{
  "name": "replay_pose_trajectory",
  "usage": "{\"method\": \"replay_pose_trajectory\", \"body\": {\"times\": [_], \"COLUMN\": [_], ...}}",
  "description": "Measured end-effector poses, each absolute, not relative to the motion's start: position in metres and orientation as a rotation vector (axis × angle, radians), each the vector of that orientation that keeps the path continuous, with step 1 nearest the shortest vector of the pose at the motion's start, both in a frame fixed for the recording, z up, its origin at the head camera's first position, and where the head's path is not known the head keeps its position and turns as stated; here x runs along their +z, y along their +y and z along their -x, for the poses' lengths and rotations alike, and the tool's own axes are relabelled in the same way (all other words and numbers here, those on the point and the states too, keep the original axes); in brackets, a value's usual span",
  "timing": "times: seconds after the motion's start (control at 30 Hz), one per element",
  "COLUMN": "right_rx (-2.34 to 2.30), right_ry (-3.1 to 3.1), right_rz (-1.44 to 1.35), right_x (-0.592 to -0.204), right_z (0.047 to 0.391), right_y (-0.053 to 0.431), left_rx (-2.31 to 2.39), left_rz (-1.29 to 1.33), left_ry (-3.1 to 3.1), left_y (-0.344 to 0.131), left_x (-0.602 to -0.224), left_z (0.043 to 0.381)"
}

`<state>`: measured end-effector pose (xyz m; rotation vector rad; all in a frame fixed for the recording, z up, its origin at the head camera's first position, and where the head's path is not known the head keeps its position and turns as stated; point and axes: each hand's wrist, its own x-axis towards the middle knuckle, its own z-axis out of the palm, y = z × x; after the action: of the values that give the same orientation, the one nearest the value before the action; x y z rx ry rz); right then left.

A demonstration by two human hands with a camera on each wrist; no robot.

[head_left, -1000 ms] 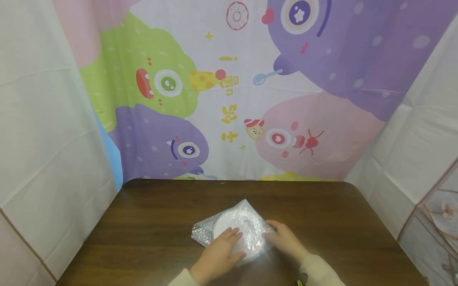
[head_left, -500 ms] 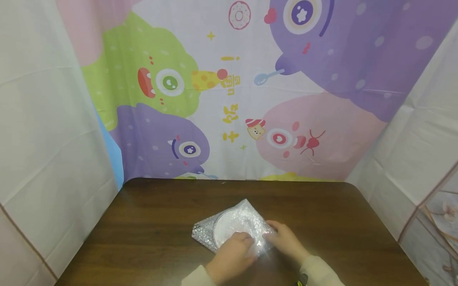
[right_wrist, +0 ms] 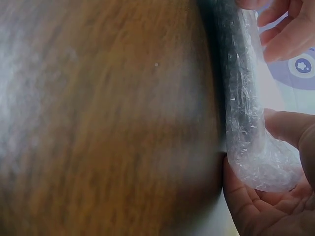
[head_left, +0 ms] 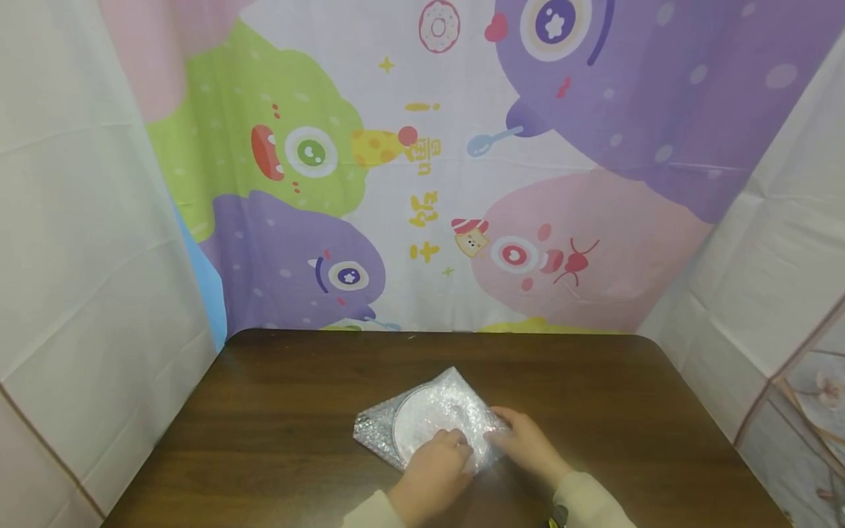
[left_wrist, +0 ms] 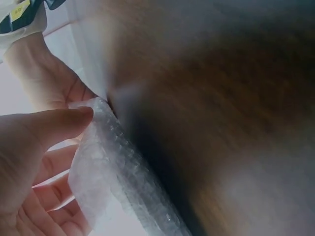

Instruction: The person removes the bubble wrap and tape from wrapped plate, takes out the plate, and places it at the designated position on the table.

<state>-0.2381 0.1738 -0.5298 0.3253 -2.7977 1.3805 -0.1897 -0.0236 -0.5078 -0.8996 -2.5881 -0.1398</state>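
Observation:
A white round object (head_left: 417, 419), flat like a plate, lies on the table inside clear bubble wrap (head_left: 375, 427). With my left hand (head_left: 432, 473) I pinch the wrap at its near edge, thumb on the loose film in the left wrist view and fingers curled behind it. My right hand (head_left: 531, 447) grips the bundle's right corner; the right wrist view shows its thumb on the upper face of the bubble wrap (right_wrist: 243, 93) and fingers beneath. Part of the round object is hidden behind my left hand.
The dark wooden table (head_left: 277, 381) has rounded far corners. Behind it hangs a cloth (head_left: 422, 301) printed with cartoon monsters. Pale cloth panels (head_left: 86, 257) stand along both sides.
My left hand has slid right and toward me, from lying spread over the round object to pinching the wrap near its front edge. The right hand keeps its hold on the corner.

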Motion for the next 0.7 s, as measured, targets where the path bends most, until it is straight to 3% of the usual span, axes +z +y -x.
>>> {"method": "replay_pose_trajectory", "body": {"times": [0.7], "right_rx": [1.405], "right_ry": [-2.811], "right_rz": [-0.331], "right_x": [-0.5296], "right_z": [0.2371], "right_y": [0.175], "left_rx": [-0.236], "left_rz": [0.873], "left_ry": [-2.632], "left_y": [-0.0253], "left_x": [-0.5029], "left_z": [0.1864]}}
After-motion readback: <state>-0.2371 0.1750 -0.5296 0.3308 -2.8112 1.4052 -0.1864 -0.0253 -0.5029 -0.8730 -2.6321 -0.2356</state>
